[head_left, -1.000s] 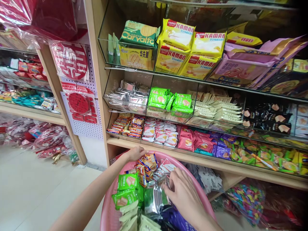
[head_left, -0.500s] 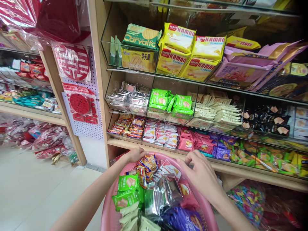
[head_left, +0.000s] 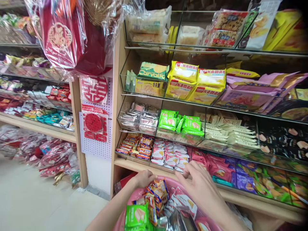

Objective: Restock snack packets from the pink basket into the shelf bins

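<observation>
A pink plastic basket [head_left: 170, 181] filled with wrapped snacks is in front of me at the bottom of the view. My left hand [head_left: 144, 178] is closed at its far left rim. Over the far right side hovers my right hand [head_left: 197, 179], its fingers bent and its thumb apart, with nothing visible in it. Inside the basket lie orange-and-blue snack packets [head_left: 156, 195], green wafer packets [head_left: 137, 215], white-and-pink packets [head_left: 181, 202] and silver packets [head_left: 184, 219]. The basket's near part is cut off by the frame.
Tiered shelf bins hold silver packets [head_left: 139, 117], green packets [head_left: 191, 123], cream packets [head_left: 228, 133] and pink packets [head_left: 220, 166]. Yellow KAMAN packs [head_left: 185, 80] sit above. A wrapped red bag [head_left: 69, 35] hangs left; bagged goods [head_left: 57, 157] lie near the floor.
The view has tilted up, so shelves and basket sit lower and higher shelves show. My right hand has shifted slightly left and up relative to the basket; my left hand stays at the rim.
</observation>
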Action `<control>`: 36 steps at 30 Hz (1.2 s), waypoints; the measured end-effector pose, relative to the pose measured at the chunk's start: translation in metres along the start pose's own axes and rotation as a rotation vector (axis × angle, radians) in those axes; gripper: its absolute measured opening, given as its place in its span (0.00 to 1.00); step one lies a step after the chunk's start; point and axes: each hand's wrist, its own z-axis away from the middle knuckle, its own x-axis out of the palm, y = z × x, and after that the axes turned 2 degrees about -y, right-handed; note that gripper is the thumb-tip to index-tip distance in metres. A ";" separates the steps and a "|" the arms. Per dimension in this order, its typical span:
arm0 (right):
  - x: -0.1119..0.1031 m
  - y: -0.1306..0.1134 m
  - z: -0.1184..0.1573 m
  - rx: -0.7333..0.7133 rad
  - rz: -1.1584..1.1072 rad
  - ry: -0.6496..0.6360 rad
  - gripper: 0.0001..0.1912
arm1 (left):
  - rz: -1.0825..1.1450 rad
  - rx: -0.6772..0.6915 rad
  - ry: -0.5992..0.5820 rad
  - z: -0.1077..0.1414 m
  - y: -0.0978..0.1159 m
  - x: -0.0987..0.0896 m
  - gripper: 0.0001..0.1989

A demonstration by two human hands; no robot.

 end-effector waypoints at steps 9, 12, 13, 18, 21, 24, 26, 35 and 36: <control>-0.025 -0.088 -0.108 -0.264 0.116 0.120 0.11 | -0.042 -0.004 0.004 -0.008 -0.010 0.005 0.24; -0.029 -0.112 -0.154 -0.352 0.194 0.193 0.10 | -0.055 -0.006 0.006 -0.007 -0.010 0.005 0.24; -0.028 -0.117 -0.169 -0.365 0.229 0.195 0.10 | -0.052 -0.012 0.011 -0.007 -0.010 0.005 0.24; -0.016 -0.119 -0.231 -0.289 0.371 0.022 0.12 | -0.022 -0.020 0.037 -0.003 -0.011 0.005 0.25; -0.007 -0.112 -0.256 -0.229 0.404 -0.065 0.14 | 0.002 -0.014 0.045 -0.006 -0.015 0.007 0.24; -0.002 -0.105 -0.273 -0.147 0.415 -0.119 0.13 | 0.017 -0.025 0.054 -0.009 -0.018 0.010 0.23; 0.001 -0.101 -0.283 -0.083 0.411 -0.141 0.14 | 0.025 -0.040 0.046 -0.011 -0.019 0.011 0.23; 0.019 -0.090 -0.313 0.087 0.398 -0.203 0.22 | 0.023 -0.065 -0.027 -0.015 -0.011 0.009 0.24; 0.021 -0.089 -0.315 0.089 0.400 -0.212 0.23 | 0.019 -0.069 -0.027 -0.016 -0.010 0.009 0.24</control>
